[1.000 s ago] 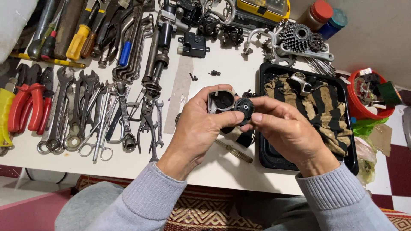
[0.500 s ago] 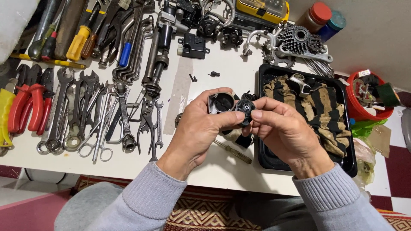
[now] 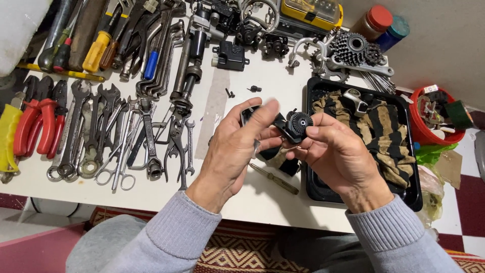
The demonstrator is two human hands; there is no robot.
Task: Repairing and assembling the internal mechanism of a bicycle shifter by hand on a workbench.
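Above the white table (image 3: pixel 262 76), both hands hold a small black mechanical part with a round toothed wheel (image 3: pixel 298 124). My left hand (image 3: pixel 237 146) grips its left side, thumb raised over the top. My right hand (image 3: pixel 338 151) pinches the wheel end from the right with thumb and fingers. Much of the part is hidden behind the fingers. A small screwdriver (image 3: pixel 275 178) lies on the table just below the hands.
Rows of wrenches (image 3: pixel 96 131), red-handled pliers (image 3: pixel 35 119) and screwdrivers cover the left of the table. A black tray with a striped rag (image 3: pixel 384 131) sits at right. A gear cassette (image 3: pixel 353 50), loose screws (image 3: pixel 242 91) and a red bowl (image 3: pixel 434 116) lie beyond.
The hands have turned the black part slightly; my left thumb has lifted higher over it. The hands stay in the same place above the table.
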